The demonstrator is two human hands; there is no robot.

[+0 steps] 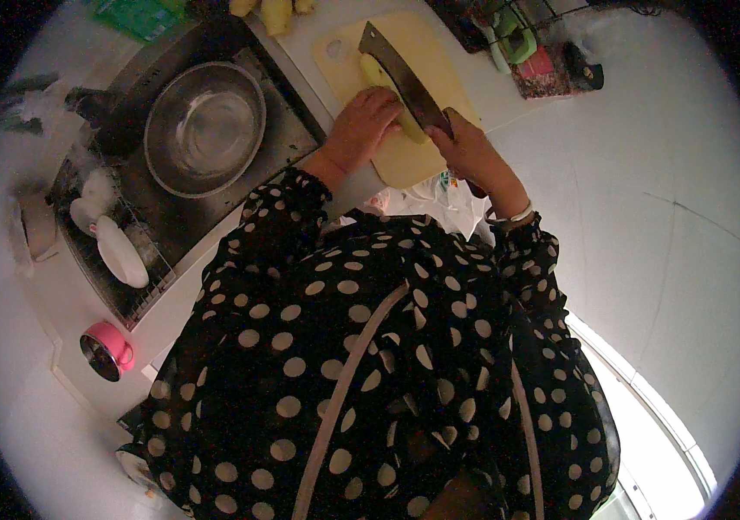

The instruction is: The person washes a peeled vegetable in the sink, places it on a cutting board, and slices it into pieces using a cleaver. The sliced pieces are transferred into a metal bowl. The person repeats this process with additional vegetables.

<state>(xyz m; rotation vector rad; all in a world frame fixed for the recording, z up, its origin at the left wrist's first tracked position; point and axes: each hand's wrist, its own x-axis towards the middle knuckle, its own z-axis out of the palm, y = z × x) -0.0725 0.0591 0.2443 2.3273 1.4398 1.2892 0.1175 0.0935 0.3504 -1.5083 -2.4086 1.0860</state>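
A pale cream cutting board [406, 162] lies on the counter before me. Along it stretches a long pale yellow-green vegetable [375, 73], perhaps a peeled gourd or cucumber. My left hand [363, 123] holds the vegetable at its middle, fingers curled over it. In my right hand [471, 149] is the handle of a kitchen cleaver [402, 75]. Its dark blade runs lengthwise along the right side of the vegetable, very close to it; whether it has cut in cannot be told. The blade's far end reaches past the vegetable's tip.
Left of the board, a large metal wok [204, 130] sits on the dark stove [233, 195]. Ginger-like roots [276, 14] lie at the top. A wire rack with a white dish [122, 253], a pink cup [107, 351], a green-handled tool [517, 39] and a plastic bag [451, 205] are around.
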